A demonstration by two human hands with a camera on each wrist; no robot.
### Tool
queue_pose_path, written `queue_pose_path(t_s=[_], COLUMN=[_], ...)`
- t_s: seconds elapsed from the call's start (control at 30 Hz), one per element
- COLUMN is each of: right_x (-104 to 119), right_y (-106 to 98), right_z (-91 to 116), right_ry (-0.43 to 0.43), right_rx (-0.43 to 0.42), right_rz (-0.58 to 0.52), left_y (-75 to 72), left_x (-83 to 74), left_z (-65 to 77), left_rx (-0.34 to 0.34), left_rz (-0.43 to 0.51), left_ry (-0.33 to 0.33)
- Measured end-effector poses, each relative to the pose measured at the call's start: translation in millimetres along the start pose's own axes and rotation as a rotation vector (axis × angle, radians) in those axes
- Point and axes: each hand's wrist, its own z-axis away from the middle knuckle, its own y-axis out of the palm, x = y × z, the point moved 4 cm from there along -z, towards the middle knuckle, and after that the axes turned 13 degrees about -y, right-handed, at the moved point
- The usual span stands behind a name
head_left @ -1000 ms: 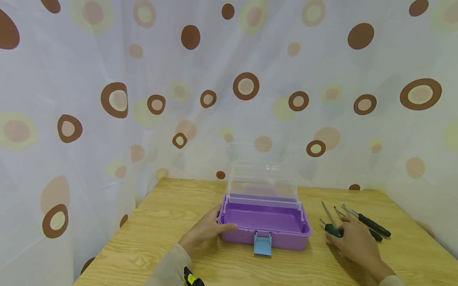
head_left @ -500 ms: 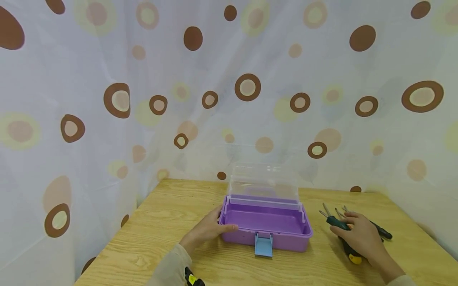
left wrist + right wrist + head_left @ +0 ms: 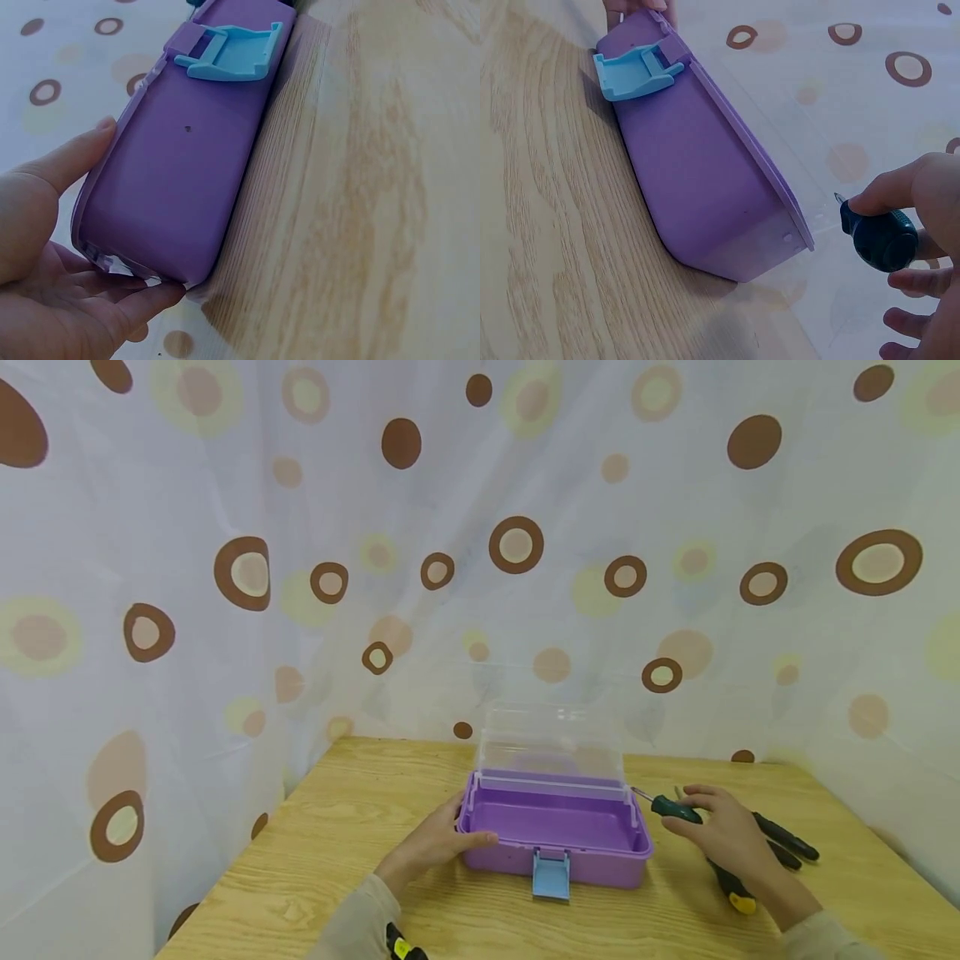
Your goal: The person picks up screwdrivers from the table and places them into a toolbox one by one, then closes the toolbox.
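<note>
My left hand [image 3: 429, 845] grips the left end of a purple plastic toolbox [image 3: 498, 858], thumb over the front rim and fingers at the side, as the left wrist view also shows. Its clear lid [image 3: 551, 735] stands raised at the back, and the light blue latch [image 3: 551, 874] hangs down at the front. Inside, the visible floor is bare. To the right, my right hand [image 3: 733, 842] pinches a screwdriver [image 3: 672, 809] by its dark green handle [image 3: 885, 238], above the table. The tip points left, close to the box's right rim.
Black-handled tools [image 3: 785, 837] lie right of my right hand, partly hidden by it. A black handle with a yellow end [image 3: 731, 889] lies below it. Near my left sleeve is a black-and-yellow object [image 3: 405, 947]. A patterned curtain [image 3: 570, 610] rises behind the wooden table [image 3: 300, 860].
My right hand has picked the green-handled screwdriver up from the tools and carried it left toward the toolbox. The black handle with the yellow end has come into view. My left hand has stayed in place.
</note>
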Motion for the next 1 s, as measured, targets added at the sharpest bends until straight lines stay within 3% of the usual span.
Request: queue_pose_path(t_s=[0.17,0.33,0.67,0.83,1.0], right_x=[11,24,53,58,59], right_y=[8,12,34,42,52], right_z=[-7,-15,-26,-32,-36], right_ry=[-0.013,-0.067,-0.129,-0.176,-0.168], right_rx=[-0.008,-0.022,0.036,0.042,0.055], right_rz=[-0.037,-0.003,-0.104,-0.119,-0.184], left_y=[1.0,1.0,-0.8,-0.3,0.2], left_x=[0.3,0.6,1.7,-0.2,-1.3], left_z=[1.3,0.8,3.0,3.0,2.3], left_rx=[-0.005,-0.013,-0.019,-0.01,-0.002], left_rz=[0.004,0.0,0.014,0.026,0.036], left_ry=[-0.005,-0.015,-0.007,-0.008,0.0])
